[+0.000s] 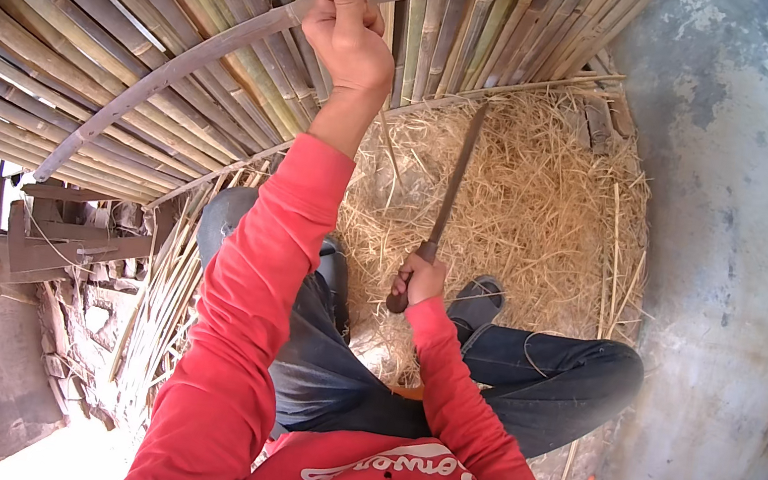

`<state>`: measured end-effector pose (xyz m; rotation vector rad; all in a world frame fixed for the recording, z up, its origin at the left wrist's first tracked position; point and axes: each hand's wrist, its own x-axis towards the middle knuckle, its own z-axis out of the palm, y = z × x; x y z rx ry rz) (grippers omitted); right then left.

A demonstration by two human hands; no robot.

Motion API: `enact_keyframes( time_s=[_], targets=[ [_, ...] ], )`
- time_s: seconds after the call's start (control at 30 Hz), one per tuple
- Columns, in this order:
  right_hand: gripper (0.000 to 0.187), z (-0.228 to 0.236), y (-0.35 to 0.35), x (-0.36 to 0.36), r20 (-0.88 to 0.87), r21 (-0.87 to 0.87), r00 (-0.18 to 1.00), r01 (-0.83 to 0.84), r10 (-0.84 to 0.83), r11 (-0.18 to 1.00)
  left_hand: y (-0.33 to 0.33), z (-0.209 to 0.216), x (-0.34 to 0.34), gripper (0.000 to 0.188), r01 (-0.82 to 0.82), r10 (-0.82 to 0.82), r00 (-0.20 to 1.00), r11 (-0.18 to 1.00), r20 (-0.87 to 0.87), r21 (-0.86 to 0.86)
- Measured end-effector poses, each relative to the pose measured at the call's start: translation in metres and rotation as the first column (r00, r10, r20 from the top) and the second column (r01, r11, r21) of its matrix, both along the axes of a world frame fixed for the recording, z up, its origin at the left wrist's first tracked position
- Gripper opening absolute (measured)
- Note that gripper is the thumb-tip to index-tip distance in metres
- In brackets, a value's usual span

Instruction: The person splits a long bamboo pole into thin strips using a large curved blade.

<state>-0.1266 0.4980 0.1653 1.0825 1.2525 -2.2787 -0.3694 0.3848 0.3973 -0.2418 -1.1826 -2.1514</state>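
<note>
My left hand [350, 42] is raised at the upper middle, its fingers closed round a long grey-brown bamboo pole [181, 65], thumb on top. Fisheye bending makes the pole look curved as it crosses a row of upright bamboo slats [447, 34]. Part of it is hidden behind the hand. Lower and to the right, my right hand [420, 278] grips the dark handle of a machete [457, 176]. Its long, narrow blade points away from me, over the straw-like shavings, with the tip close to the foot of the slats.
Pale bamboo shavings [522, 192] cover the ground between my bent legs. A worn grey wall [735, 245] rises on the right. Thin bamboo strips [155, 324] lie at the left, beside stacked wood scraps [77, 242]. A dark sandal [478, 302] is on my right foot.
</note>
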Motion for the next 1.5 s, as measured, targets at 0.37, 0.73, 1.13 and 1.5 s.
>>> enact_keyframes(
  time_s=[0.37,0.73,1.13,1.5],
  targets=[
    [0.016,-0.057,-0.013,0.050,0.428,-0.030,0.894,-0.133,0.133,0.991,0.003,0.008,-0.005,0.053,-0.012,0.012,1.000,1.000,0.015,-0.003],
    [0.016,-0.060,-0.033,0.053,0.069,0.201,0.978,-0.206,0.196,0.958,-0.005,0.005,-0.002,0.053,-0.048,0.047,0.998,0.998,0.035,0.029],
    [0.013,-0.054,-0.001,0.036,0.084,0.262,0.994,-0.084,0.064,0.961,-0.014,0.004,0.001,0.049,-0.136,0.129,0.988,0.987,0.080,0.087],
    [0.021,0.007,0.001,0.018,-0.167,0.321,0.986,0.074,-0.021,0.944,-0.011,-0.004,0.002,0.038,-0.078,0.082,0.993,0.996,0.088,-0.049]
  ],
)
